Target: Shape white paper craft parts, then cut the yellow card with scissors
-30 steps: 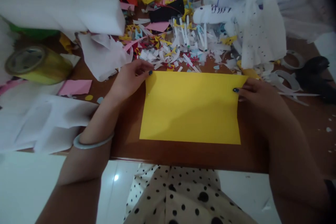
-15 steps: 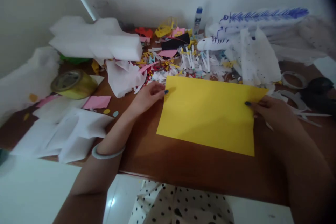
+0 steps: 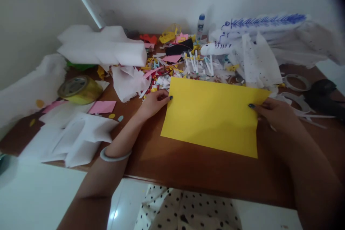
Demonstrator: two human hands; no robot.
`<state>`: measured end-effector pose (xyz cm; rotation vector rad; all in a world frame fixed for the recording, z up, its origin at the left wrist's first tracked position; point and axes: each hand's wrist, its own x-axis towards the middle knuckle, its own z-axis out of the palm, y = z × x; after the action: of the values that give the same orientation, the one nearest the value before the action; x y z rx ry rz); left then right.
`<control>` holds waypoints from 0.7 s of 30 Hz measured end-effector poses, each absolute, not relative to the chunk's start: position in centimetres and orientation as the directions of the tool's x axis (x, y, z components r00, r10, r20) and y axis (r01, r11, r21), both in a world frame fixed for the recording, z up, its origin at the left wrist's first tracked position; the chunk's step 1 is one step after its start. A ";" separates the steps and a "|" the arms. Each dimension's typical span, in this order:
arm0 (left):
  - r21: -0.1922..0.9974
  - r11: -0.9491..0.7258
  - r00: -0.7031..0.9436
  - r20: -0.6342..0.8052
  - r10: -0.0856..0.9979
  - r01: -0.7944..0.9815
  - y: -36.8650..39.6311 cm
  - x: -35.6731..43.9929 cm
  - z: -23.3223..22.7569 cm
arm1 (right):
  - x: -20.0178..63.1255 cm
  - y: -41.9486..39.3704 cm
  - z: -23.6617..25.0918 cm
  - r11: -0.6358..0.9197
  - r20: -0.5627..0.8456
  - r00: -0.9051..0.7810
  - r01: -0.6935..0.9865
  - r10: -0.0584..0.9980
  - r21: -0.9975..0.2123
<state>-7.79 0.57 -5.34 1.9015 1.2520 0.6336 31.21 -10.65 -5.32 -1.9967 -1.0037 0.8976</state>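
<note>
Yellow paper sheet [image 3: 212, 115] flat on the surface [image 3: 188, 172]; our left hand [image 3: 153, 102] pinches its 9 o'clock edge, right hand [image 3: 275, 115] its 3 o'clock edge. Light, floppy, creases easily: we'd grip edges

A sheet of paper [image 3: 212, 115] lies at centre frame on the table [image 3: 194, 169], the left hand [image 3: 153, 102] at its left edge, the right hand [image 3: 275, 115] at its right. Paper scraps [image 3: 183, 64] lie behind; a tape roll [image 3: 79, 89] sits at left.
</note>
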 end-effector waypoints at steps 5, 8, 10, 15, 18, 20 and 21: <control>0.717 -0.242 0.237 0.110 0.965 0.654 0.7 -9.1 -3.7 | 30.5 -10.7 -4.4 -0.456 -0.250 0.483 0.375 0.839 -0.807; 0.503 -0.097 -0.056 0.281 0.958 0.859 1.1 -11.5 -2.3 | 29.9 -10.6 -3.9 -0.472 -0.259 0.477 0.406 0.840 -0.783; 0.387 0.057 -0.211 0.368 0.905 0.920 1.4 -13.1 -1.8 | 29.7 -10.6 -4.1 -0.467 -0.281 0.434 0.415 0.856 -0.781; 0.293 -0.117 -0.047 0.496 0.867 0.949 1.3 -12.8 -2.0 | 29.4 -10.4 -5.3 -0.432 -0.336 0.293 0.376 0.895 -0.820; 0.328 -0.291 0.097 0.499 0.861 0.899 0.5 -10.7 -2.3 | 29.4 -10.4 -5.6 -0.405 -0.321 0.266 0.381 0.909 -0.831; 0.415 -0.359 0.165 0.433 0.886 0.836 0.0 -9.5 -2.6 | 29.4 -10.4 -5.6 -0.385 -0.303 0.258 0.385 0.918 -0.839; 0.469 -0.364 0.187 0.383 0.905 0.805 -0.1 -9.1 -2.7 | 29.4 -10.3 -5.6 -0.373 -0.294 0.248 0.389 0.923 -0.842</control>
<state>-9.10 -0.11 -2.72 2.2899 1.6676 0.9231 29.35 -10.30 -5.60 -1.8875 -1.1949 1.0757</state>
